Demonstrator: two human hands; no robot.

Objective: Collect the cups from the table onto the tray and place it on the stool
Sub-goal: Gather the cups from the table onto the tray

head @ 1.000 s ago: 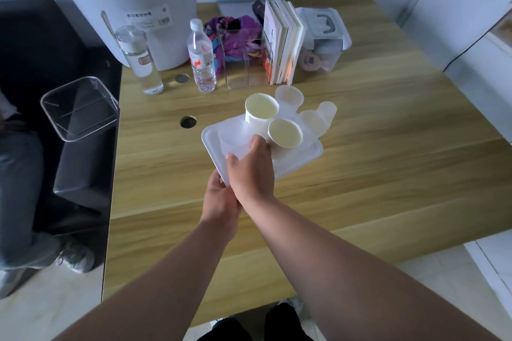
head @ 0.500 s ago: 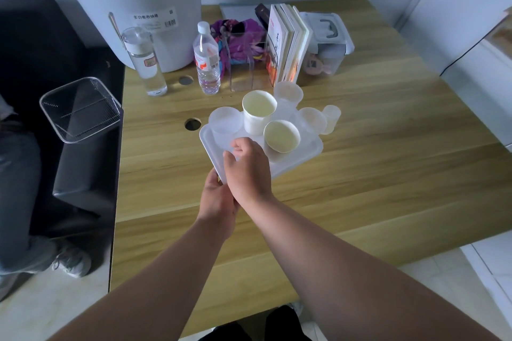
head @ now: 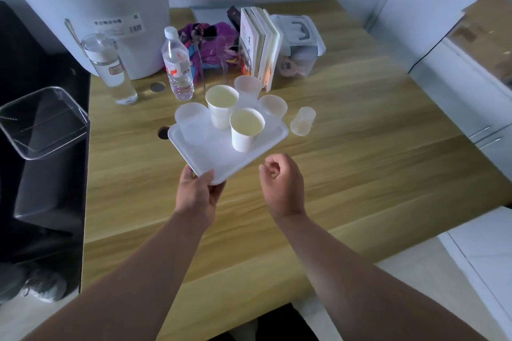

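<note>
A white tray (head: 219, 163) hovers over the middle of the wooden table (head: 360, 152), and my left hand (head: 198, 194) grips its near corner. On it stand two white paper cups (head: 246, 130) (head: 221, 105) and a translucent plastic cup (head: 191, 122) at the left. Two more translucent cups (head: 246, 86) (head: 274, 106) sit at the tray's far side. Another translucent cup (head: 303, 120) stands on the table just right of the tray. My right hand (head: 281, 185) is off the tray, to its right, fingers loosely curled and holding nothing.
At the table's far edge are a big white bin (head: 91, 16), a glass jar (head: 110, 69), a water bottle (head: 177, 63), standing books (head: 259, 47) and a lidded box (head: 299, 44). A clear plastic container (head: 41, 122) rests on a dark seat at the left.
My right hand set a translucent cup on the tray's left side, then let go and drew back to the right. The tray stays in my left hand.
</note>
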